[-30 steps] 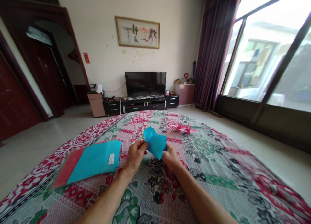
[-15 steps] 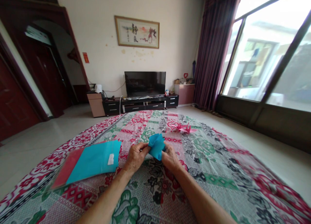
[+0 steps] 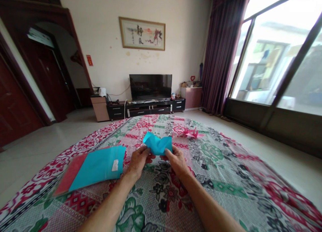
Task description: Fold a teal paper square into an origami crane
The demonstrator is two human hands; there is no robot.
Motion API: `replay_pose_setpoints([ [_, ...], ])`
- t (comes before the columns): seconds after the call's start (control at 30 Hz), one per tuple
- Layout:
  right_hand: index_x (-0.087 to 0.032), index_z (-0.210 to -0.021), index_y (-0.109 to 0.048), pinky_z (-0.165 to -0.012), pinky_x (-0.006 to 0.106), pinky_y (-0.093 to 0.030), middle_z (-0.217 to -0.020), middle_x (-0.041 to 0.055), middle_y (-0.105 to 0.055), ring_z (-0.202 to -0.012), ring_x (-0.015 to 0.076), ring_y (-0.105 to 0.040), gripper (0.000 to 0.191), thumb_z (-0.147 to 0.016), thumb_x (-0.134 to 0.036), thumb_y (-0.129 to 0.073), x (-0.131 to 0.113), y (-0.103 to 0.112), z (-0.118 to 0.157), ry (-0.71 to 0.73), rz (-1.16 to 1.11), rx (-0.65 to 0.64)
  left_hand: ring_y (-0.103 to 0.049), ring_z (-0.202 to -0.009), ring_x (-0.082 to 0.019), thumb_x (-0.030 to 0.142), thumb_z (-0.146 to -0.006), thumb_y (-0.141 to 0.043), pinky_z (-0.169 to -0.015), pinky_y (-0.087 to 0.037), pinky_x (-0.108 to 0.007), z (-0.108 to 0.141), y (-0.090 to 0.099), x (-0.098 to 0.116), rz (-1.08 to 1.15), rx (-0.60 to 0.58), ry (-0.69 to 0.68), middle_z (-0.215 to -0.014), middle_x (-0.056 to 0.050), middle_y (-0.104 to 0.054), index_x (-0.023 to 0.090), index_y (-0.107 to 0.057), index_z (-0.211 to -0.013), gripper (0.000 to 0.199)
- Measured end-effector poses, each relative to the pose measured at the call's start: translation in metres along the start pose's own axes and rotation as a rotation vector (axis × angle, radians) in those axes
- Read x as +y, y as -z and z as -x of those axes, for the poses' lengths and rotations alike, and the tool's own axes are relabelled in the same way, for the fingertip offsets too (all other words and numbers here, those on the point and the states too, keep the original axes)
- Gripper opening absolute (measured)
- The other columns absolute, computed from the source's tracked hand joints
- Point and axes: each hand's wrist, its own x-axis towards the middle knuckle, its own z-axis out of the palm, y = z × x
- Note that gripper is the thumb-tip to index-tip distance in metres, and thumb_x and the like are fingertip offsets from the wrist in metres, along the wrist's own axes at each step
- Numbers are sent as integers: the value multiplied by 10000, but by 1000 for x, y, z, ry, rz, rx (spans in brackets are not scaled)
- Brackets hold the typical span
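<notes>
A piece of blue paper, creased and bent, is held up above the tablecloth between both hands. My left hand pinches its lower left side, thumb in front and fingers behind. At the lower right side, my right hand grips it the same way. Left of my hands lies a clear packet of blue and red paper sheets with a small white label. Beyond my right hand sit pink folded-paper figures, their exact number hard to make out.
A patterned tablecloth covers the round table under my hands. Past its far edge stand a low black cabinet and a television. A purple curtain and a large window are on the right, doorways on the left.
The blue paper has gone from a narrow upright folded shape to a wider, spread-out one. My hands have moved slightly apart and now hold its lower sides.
</notes>
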Motion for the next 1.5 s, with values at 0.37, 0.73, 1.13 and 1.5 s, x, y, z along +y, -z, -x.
replay_pose_setpoints([
  [0.37,-158,-853,-593,-556,268,-516,-723,42,-677,-567,152,-634,315,-641,-385,-652,4,-3,-3,-191,-204,111,-666,-609,-142,241,-684,-682,-498,-500,-206,2,0,1,286,-16,170,-695,-51,-699,122,-624,-779,163],
  [0.73,-162,-808,-578,-564,266,-522,-664,10,-650,-533,131,-612,258,-673,-377,-623,4,-4,-3,-131,-143,110,-657,-625,-139,241,-602,-749,-508,-494,-196,5,-3,3,216,-41,181,-692,-58,-698,110,-651,-754,223],
  [1.13,-161,-844,-588,-588,267,-507,-698,32,-674,-583,146,-631,308,-664,-396,-671,7,-8,0,-167,-287,58,-648,-563,-129,149,-645,-691,-486,-494,-198,5,-8,4,369,5,219,-609,-30,-678,132,-591,-707,119],
  [1.5,-168,-828,-631,-636,226,-457,-810,27,-655,-699,118,-584,273,-665,-373,-709,9,-15,4,-217,-310,-20,-662,-622,-130,142,-649,-712,-502,-509,-194,7,-11,2,473,-13,170,-677,-22,-700,146,-596,-728,140],
])
